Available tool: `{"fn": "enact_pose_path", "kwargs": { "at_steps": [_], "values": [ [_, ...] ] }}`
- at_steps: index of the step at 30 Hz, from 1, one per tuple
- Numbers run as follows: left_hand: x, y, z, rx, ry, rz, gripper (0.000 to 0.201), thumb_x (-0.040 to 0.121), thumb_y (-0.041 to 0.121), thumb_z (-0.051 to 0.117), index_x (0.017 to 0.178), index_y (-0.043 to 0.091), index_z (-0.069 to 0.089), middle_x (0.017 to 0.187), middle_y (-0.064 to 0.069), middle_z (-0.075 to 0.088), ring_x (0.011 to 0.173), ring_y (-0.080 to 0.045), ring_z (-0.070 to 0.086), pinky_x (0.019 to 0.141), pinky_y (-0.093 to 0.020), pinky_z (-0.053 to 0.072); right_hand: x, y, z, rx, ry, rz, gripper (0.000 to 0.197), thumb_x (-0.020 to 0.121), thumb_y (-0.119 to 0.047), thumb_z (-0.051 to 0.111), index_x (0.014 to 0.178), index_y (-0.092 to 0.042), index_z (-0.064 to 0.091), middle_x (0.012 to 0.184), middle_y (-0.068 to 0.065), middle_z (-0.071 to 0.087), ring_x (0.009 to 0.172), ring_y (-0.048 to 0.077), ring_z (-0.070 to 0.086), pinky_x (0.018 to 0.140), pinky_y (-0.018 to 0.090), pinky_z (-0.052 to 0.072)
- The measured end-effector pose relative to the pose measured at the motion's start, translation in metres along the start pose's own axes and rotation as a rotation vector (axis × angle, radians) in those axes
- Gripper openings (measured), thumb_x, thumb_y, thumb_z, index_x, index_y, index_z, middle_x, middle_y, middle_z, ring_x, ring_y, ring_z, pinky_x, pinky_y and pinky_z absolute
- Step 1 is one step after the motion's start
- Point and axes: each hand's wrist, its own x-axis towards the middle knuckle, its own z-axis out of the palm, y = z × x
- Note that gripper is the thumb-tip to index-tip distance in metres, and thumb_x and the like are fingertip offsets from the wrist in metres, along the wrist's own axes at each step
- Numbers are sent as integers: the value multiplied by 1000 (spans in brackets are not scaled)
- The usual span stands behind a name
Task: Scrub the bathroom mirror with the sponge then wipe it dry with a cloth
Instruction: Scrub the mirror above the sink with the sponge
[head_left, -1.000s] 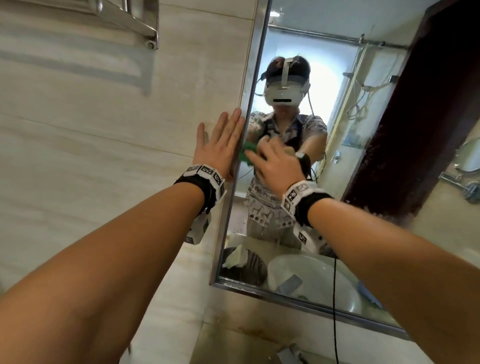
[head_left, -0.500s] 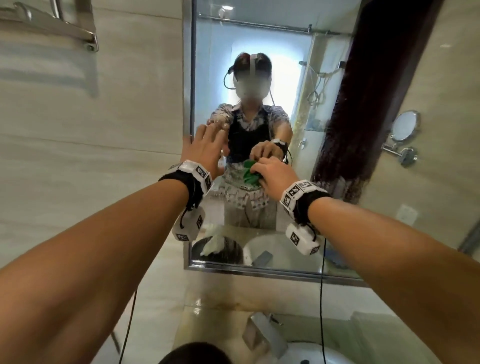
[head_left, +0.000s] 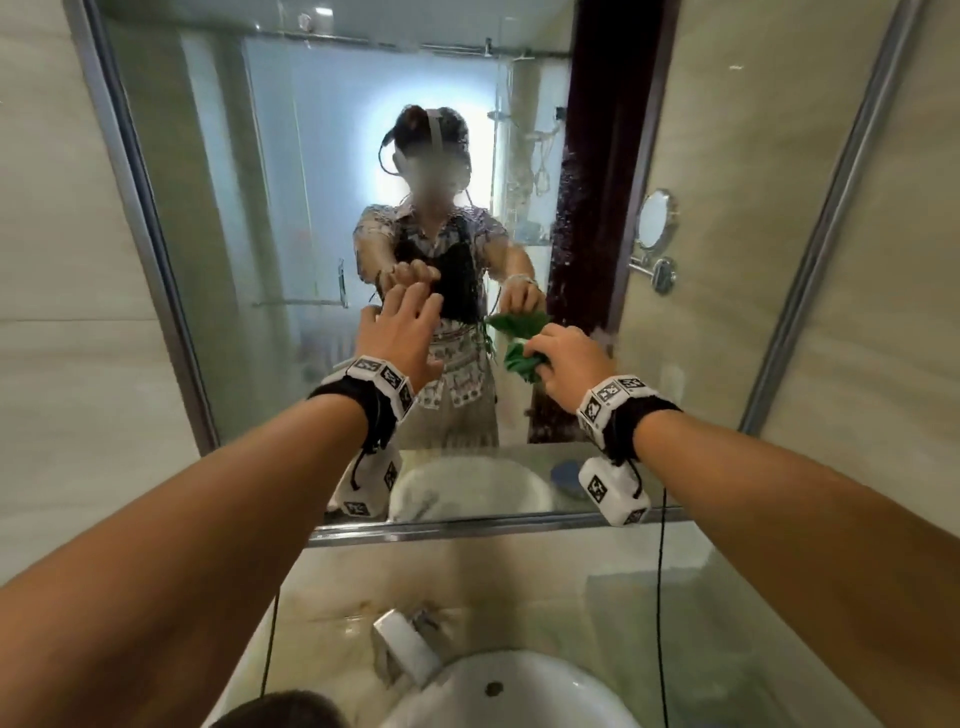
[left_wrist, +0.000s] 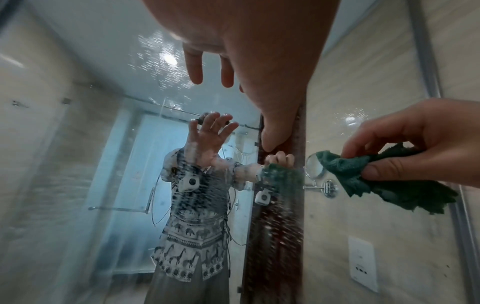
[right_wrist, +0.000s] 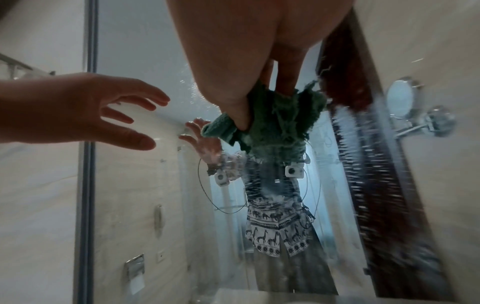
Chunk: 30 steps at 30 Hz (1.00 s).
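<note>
Head view shows our right hand (head_left: 563, 358) pinching the green cloth (head_left: 522, 358) against the wet mirror (head_left: 270, 218), bunched under our fingertips; our left hand (head_left: 402, 332) is spread, holding nothing. Only the left wrist view shows thumb and forefinger clamping the cloth.

Soft backlight glows from the mirror (head_left: 311, 208); wrist views look blurred, perhaps motion-smeared.
</note>
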Motion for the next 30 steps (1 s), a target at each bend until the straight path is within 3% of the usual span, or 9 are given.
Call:
{"fn": "enact_pose_path", "kwargs": {
  "at_steps": [8,12,17,20,23,27,30],
  "values": [
    [16,114,17,13,-4,1,90,75,47,76,147,21,29,155,-6,26,141,-30,26,106,-52,35,-56,131,-6,140,116,159,25,87,-6,60,108,-17,66,109,5,59,101,29,55,85,40,49],
    [22,147,27,25,-7,-12,93,75,50,75,149,21,25,156,-6,22,142,-33,24,105,-55,38,-71,177,-7,185,183,233,25,86,-3,60,108,-13,66,111,7,62,101,29,57,86,34,46],
    [40,179,40,42,28,-19,100,75,48,77,152,18,21,158,-6,17,146,-31,16,107,-56,36,-77,236,-8,244,287,338,24,86,-4,61,109,-12,66,112,9,61,104,29,56,93,36,45],
    [48,190,50,43,30,-28,112,75,50,77,157,20,6,163,-6,3,149,-31,5,113,-62,24,-74,259,-11,289,361,411,24,86,-2,60,109,-9,65,113,10,60,107,30,56,95,36,45],
    [54,196,64,48,-8,-66,132,67,65,75,155,26,-14,162,-4,-20,150,-31,-13,113,-69,6,-67,274,-14,306,444,482,22,88,-4,58,108,-11,64,115,9,60,105,28,57,93,36,46],
    [54,198,87,27,-54,-130,144,56,71,78,154,26,-17,159,-8,-29,147,-34,-21,108,-76,8,-55,292,-21,303,595,630,23,92,-9,53,113,-11,60,122,7,55,110,26,55,94,33,43],
    [56,197,97,48,-53,-137,148,53,75,76,154,24,-20,158,-10,-30,146,-36,-23,108,-76,6,-45,311,-17,266,615,683,25,91,-15,52,115,-19,56,123,6,54,111,28,54,96,41,47]
  ]
}}
